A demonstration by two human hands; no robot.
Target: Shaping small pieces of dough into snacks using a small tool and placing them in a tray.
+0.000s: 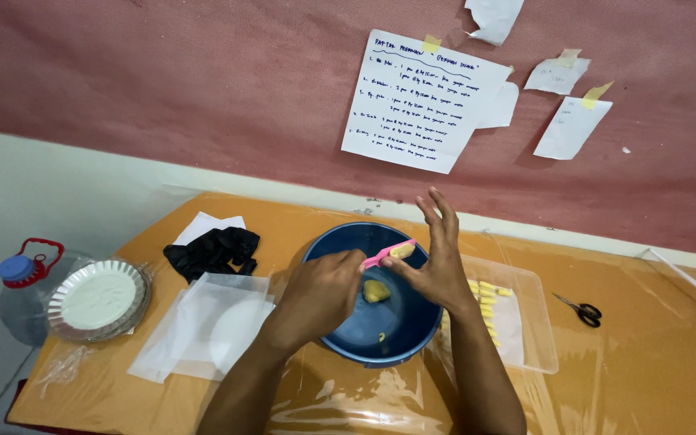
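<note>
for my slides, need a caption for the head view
Two hands work a pink scraper and dough over a blue bowl.

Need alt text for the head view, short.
Two bare hands over a blue bowl: the left hand holds a pink tool, the right hand touches its dough-covered tip. A tray of yellow dough pieces sits beside the bowl.

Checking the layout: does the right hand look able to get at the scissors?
Probably yes: the scissors lie in the open on the right hand's side, nothing between, though that hand is busy at the pink tool.
</note>
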